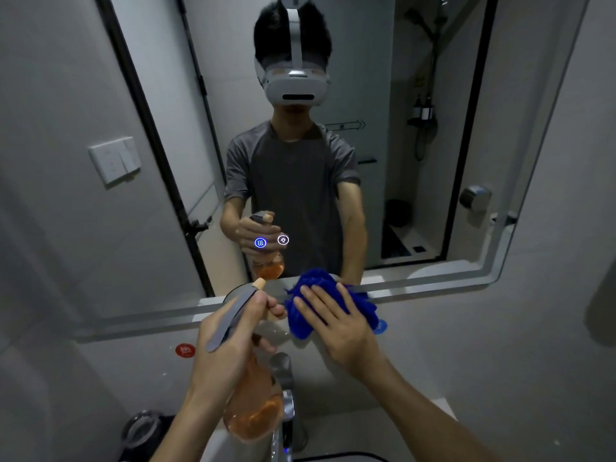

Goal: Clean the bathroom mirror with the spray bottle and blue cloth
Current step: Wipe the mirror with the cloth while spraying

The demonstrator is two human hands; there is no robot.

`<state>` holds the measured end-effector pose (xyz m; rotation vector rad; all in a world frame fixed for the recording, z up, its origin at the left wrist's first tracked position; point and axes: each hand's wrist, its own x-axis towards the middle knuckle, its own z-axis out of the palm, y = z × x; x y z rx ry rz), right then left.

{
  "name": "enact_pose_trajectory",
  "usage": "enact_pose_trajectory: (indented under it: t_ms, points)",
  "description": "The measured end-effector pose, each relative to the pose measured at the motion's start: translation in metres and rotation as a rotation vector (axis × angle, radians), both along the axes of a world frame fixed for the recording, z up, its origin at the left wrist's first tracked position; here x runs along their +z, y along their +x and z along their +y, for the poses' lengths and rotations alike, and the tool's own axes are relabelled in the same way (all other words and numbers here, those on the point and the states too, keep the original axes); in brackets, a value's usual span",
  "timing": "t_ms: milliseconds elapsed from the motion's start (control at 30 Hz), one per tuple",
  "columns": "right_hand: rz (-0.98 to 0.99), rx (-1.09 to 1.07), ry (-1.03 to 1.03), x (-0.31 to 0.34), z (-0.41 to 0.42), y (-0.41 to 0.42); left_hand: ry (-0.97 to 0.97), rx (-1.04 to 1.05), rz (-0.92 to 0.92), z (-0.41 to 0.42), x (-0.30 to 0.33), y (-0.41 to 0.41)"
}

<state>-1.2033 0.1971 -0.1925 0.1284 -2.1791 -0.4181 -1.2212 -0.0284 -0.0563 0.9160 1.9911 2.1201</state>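
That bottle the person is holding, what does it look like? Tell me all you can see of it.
The spray bottle is clear, looks like plastic, and holds orange liquid. It has a grey trigger head with a tan nozzle aimed at the mirror. The left hand grips its neck, a finger on the trigger. It tilts forward above the faucet; its reflection shows in the glass.

Lit heat, light icons on mirror (416,95)

Bare mirror (383,95) glass above; faucet (283,388) below the hands.
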Motion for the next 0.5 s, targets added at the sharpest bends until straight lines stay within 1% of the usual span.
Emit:
enact_pose_trajectory:
  t_ms: [67,133,267,367,433,500]
  points:
    - [-0.031,0.025,0.092,0.015,0.011,0.004,0.005,0.012,-0.004,-0.002,0.000,-0.002]
    - [0.025,0.022,0.103,0.048,0.026,0.009,0.005,0.023,-0.008,-0.003,0.001,-0.004]
    - [0.360,-0.091,-0.106,0.156,0.058,0.020,0.006,0.045,-0.023,-0.003,0.002,-0.009]
    - [0.539,-0.125,-0.316,0.224,0.076,0.029,0.007,0.046,-0.034,-0.003,0.004,-0.008]
    - [0.639,-0.149,-0.411,0.235,0.076,0.029,-0.001,0.051,-0.035,-0.005,0.004,-0.009]
    - [0.658,-0.188,-0.432,0.216,0.066,0.024,-0.012,0.058,-0.024,-0.008,0.004,-0.010]
